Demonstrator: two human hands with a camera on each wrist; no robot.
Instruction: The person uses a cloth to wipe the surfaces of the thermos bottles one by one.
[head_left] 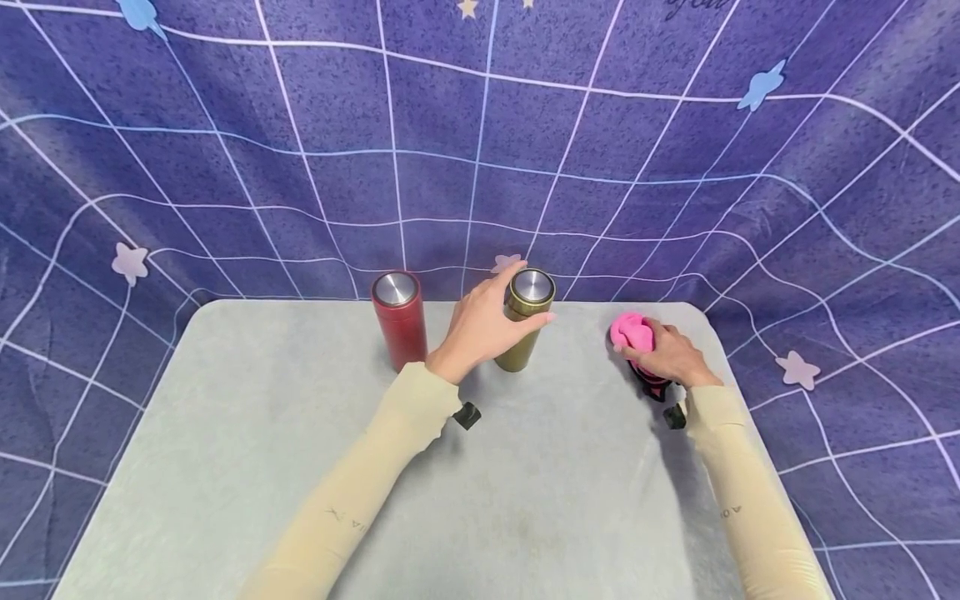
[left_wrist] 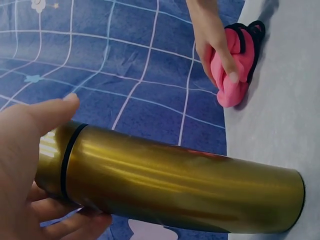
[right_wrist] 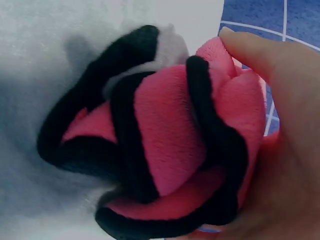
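A gold vacuum flask point(head_left: 515, 354) with a steel-topped lid stands upright near the table's back edge. Around its upper part is my left hand point(head_left: 483, 321), thumb in front and fingers behind. In the left wrist view the thumb is slightly apart from the flask point(left_wrist: 175, 177), while the other fingertips lie right at its side. On the right, my right hand point(head_left: 675, 357) grips a bunched pink cloth point(head_left: 632, 332) with black edging, thumb on one side. The right wrist view shows the folds of this plush cloth point(right_wrist: 170, 130) close up, its black-trimmed end over the table.
A red vacuum flask point(head_left: 401, 329) stands upright left of the gold one, beside my left wrist. The grey-white table point(head_left: 480, 508) ends at a blue-purple curtain point(head_left: 435, 183) with grid lines, which surrounds its back and sides.
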